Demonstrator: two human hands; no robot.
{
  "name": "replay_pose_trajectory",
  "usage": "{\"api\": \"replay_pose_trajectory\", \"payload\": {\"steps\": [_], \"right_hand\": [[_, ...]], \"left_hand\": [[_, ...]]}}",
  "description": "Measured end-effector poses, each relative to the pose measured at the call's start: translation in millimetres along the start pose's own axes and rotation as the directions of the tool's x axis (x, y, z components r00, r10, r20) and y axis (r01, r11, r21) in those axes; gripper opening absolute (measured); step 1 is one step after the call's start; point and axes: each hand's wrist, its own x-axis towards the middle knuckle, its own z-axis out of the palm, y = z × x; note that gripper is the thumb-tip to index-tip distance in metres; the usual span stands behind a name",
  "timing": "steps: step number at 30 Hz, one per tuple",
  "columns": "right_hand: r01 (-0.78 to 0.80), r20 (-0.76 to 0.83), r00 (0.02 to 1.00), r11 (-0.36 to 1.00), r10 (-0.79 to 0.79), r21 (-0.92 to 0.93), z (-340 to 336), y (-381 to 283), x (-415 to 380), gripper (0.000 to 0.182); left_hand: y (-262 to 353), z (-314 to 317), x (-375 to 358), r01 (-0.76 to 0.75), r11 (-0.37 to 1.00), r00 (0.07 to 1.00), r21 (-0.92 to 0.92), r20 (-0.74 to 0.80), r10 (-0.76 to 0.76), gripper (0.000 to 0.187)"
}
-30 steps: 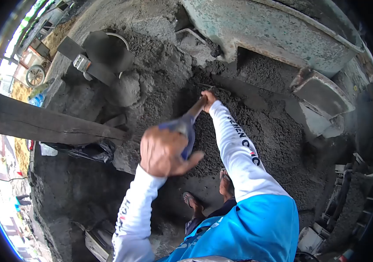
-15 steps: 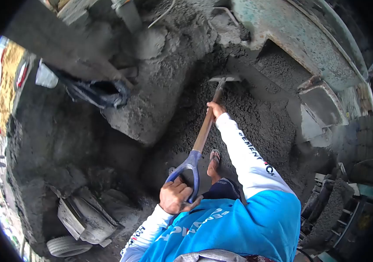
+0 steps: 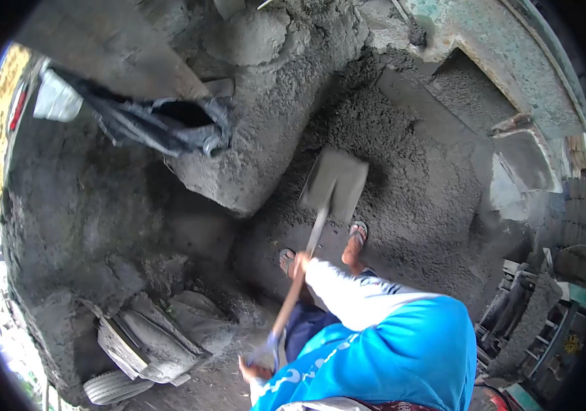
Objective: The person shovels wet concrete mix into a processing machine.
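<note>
Grey ground (image 3: 444,181), shovel (image 3: 335,181) nearer feet (image 3: 354,245)

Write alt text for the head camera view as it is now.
Seen from above, a person's right hand grips a shovel by its wooden handle, the left hand at its blue end. The blade is out over dark grey, gritty mix, beyond two sandalled feet. A weathered green panel stands upper right.
</note>
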Motion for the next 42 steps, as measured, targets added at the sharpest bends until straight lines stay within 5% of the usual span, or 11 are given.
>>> {"api": "replay_pose_trajectory", "payload": {"steps": [2, 4, 6, 10, 12, 14, 26, 31, 35, 38, 42], "right_hand": [[-0.179, 0.216, 0.858, 0.666, 0.466, -0.724, -57.7, 30.4, -86.1, 0.037], [-0.498, -0.268, 0.845, 0.5, 0.462, -0.708, -14.4, 82.9, -193.6, 0.036], [-0.558, -0.397, 0.83, 0.57, 0.392, -0.603, 28.6, 69.9, -208.0, 0.035], [-0.127, -0.154, 0.987, 0.819, 0.048, -0.559, 119.2, -107.4, -78.5, 0.035], [0.113, 0.025, 0.993, 0.85, -0.117, -0.514, 186.4, -239.7, 0.0, 0.037], [0.046, -0.25, 0.924, 0.731, -0.291, -0.681, 265.7, -317.1, -13.5, 0.039], [0.123, -0.296, 0.917, 0.895, -0.267, -0.428, 186.4, -289.6, -125.7, 0.026], [0.267, -0.388, 0.856, 0.935, -0.341, -0.233, 149.3, -313.8, -228.0, 0.019], [0.553, -0.48, 0.735, 0.833, -0.479, 0.014, 64.2, -364.2, -246.6, 0.016], [0.705, -0.605, 0.552, 0.708, -0.573, -0.027, 80.0, -420.0, -400.1, 0.019], [0.881, -0.499, 0.456, 0.454, -0.737, 0.135, 70.9, -496.7, -562.3, 0.018]], "left_hand": [[3.4, -21.5, -34.7, -0.135, 0.99, 0.963, 0.049, -0.229, 0.143, 0.042], [8.3, -16.1, -51.2, -0.221, 0.974, 0.909, 0.053, -0.35, 0.225, 0.036], [13.3, 22.0, -59.1, -0.298, 0.954, 0.88, 0.028, -0.378, 0.286, 0.03], [6.9, 156.4, -54.6, -0.379, 0.919, 0.914, -0.111, -0.199, 0.353, 0.02], [0.5, 264.4, -37.9, -0.173, 0.981, 0.961, -0.089, 0.203, 0.188, 0.045], [-28.1, 338.4, -30.9, -0.097, 0.992, 0.964, -0.075, 0.242, 0.112, 0.05], [-45.9, 254.8, -29.7, -0.314, 0.948, 0.942, 0.046, 0.136, 0.305, 0.054], [-8.2, 255.3, -39.6, -0.356, 0.879, 0.909, 0.318, 0.335, 0.247, 0.057], [-11.2, 310.0, -60.2, -0.385, 0.779, 0.854, 0.495, 0.512, 0.097, 0.057], [-50.1, 370.8, -104.8, -0.306, 0.683, 0.828, 0.663, 0.54, -0.152, 0.057], [-128.3, 437.6, -217.3, -0.593, 0.497, 0.576, 0.633, 0.765, -0.288, 0.059]]}}
